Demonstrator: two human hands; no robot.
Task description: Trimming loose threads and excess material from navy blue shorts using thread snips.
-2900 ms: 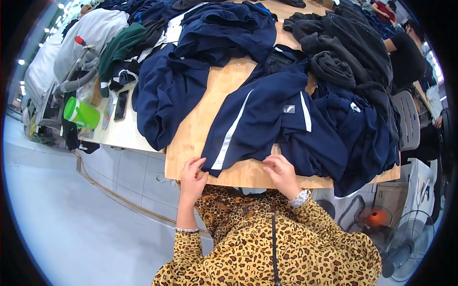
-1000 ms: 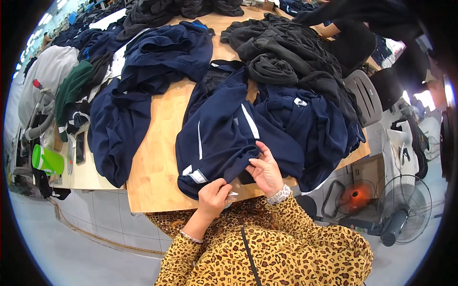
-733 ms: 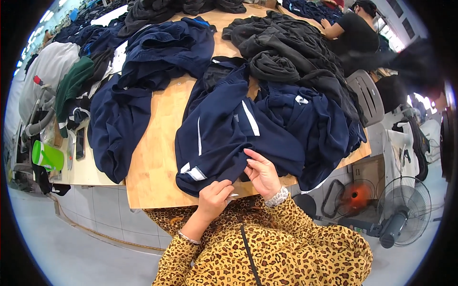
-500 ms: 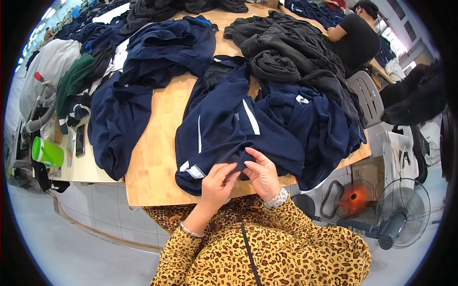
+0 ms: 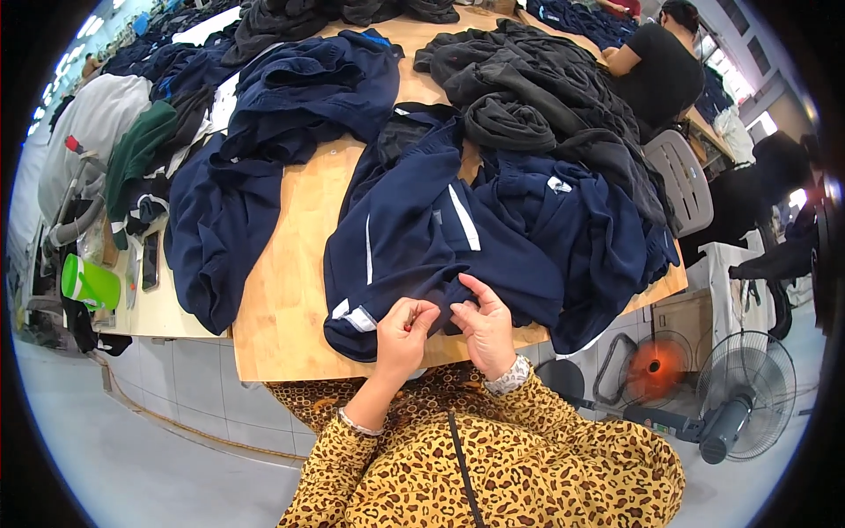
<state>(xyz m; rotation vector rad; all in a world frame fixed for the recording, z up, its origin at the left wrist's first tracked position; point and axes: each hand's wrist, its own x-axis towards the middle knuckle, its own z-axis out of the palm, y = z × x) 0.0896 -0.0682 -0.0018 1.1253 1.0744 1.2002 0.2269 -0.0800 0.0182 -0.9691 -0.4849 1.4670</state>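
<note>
A navy blue garment [image 5: 414,238] with white strips lies in front of me, its near part reaching toward the table's front edge. Over that part, my left hand [image 5: 401,336] is closed, thumb and fingertips pinched together. A tiny dark reddish thing seems to show at the pinch, too small to name. Close to its right, my right hand [image 5: 487,334] is half curled at the garment's near edge. Its index finger and thumb are apart, with dark cloth behind them. A white tag [image 5: 355,317] shows at the garment's lower left corner.
More navy garments [image 5: 572,238] lie to the right and at the far left. Dark grey cloth [image 5: 537,97] is heaped behind. A green bucket [image 5: 91,282] and a phone [image 5: 151,261] are on the left. A fan [image 5: 744,396] stands at right, below a grey chair [image 5: 682,180]. Another person [image 5: 656,75] works beyond.
My left hand has moved slightly right, its fingers drawn into a tighter pinch. My right hand has shifted little. At the far right, a dark figure has changed position.
</note>
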